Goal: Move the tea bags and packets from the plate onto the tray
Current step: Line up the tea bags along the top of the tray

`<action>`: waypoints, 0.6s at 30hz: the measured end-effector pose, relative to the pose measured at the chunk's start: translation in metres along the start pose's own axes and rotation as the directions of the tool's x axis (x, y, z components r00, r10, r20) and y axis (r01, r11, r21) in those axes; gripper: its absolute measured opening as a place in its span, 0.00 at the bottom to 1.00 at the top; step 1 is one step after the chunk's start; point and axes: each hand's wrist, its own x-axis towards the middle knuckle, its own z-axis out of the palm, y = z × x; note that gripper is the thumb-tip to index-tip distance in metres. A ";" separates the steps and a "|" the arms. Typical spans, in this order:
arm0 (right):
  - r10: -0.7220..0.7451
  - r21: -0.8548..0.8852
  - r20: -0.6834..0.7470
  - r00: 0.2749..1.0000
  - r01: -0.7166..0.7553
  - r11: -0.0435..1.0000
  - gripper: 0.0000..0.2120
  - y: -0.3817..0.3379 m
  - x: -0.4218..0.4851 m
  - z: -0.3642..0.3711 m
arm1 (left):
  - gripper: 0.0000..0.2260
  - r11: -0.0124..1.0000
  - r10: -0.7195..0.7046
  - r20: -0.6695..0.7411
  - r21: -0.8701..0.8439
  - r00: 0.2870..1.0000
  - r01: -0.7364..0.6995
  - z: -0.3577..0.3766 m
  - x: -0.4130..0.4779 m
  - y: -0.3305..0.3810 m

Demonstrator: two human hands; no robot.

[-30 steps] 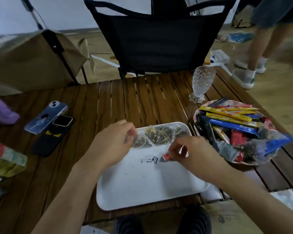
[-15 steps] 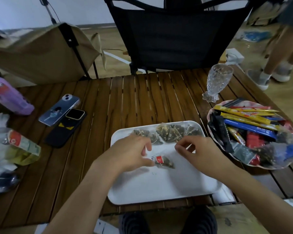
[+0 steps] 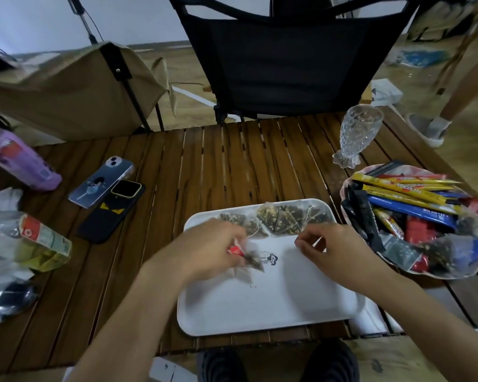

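A white tray (image 3: 273,307) lies on the wooden table in front of me. Several pyramid tea bags (image 3: 282,220) sit in a row along its far edge. My left hand (image 3: 207,252) pinches one tea bag with a red tag (image 3: 250,256) over the tray's left part; it is blurred. My right hand (image 3: 334,249) hovers over the tray's right part with fingers curled, holding nothing that I can see. To the right stands the plate (image 3: 375,170), piled with yellow, blue, red and black stick packets (image 3: 406,197) and more tea bags.
A clear patterned glass (image 3: 359,133) stands behind the plate. Two phones (image 3: 108,194) lie left of the tray. A purple bottle (image 3: 20,161), a crumpled plastic bottle and bags crowd the left edge. A black chair (image 3: 287,59) faces me; a person's legs stand far right.
My left hand has taken hold of the red-tagged tea bag and drawn it leftward. My right hand has let go of it and stays over the tray's right side.
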 end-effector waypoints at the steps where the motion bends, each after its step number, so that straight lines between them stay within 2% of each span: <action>1: -0.002 -0.004 0.000 1.000 0.002 1.000 0.07 0.000 0.000 0.000 | 0.06 0.998 -0.043 -0.004 -0.035 0.999 0.043 -0.008 -0.009 -0.010; 4: 0.001 -0.013 0.001 1.000 -0.001 1.000 0.07 -0.002 0.000 -0.001 | 0.05 0.981 -0.195 -0.105 -0.028 0.975 0.194 -0.019 -0.028 -0.035; 7: 0.003 -0.035 0.010 1.000 -0.003 0.999 0.06 -0.004 0.001 -0.002 | 0.08 0.942 -0.330 -0.282 -0.033 0.901 0.335 -0.017 -0.019 -0.049; 10: 0.010 -0.063 0.012 1.000 -0.009 0.998 0.04 -0.004 0.000 -0.001 | 0.12 0.902 -0.428 -0.355 -0.105 0.831 0.419 -0.010 -0.001 -0.057; 15: 0.018 -0.074 0.010 1.000 -0.018 0.997 0.04 -0.005 -0.001 -0.001 | 0.11 0.884 -0.468 -0.349 -0.163 0.812 0.439 0.003 0.023 -0.062; 18: 0.010 -0.071 0.018 1.000 -0.009 0.997 0.04 -0.005 -0.002 0.000 | 0.10 0.874 -0.479 -0.211 -0.208 0.852 0.440 0.006 0.029 -0.062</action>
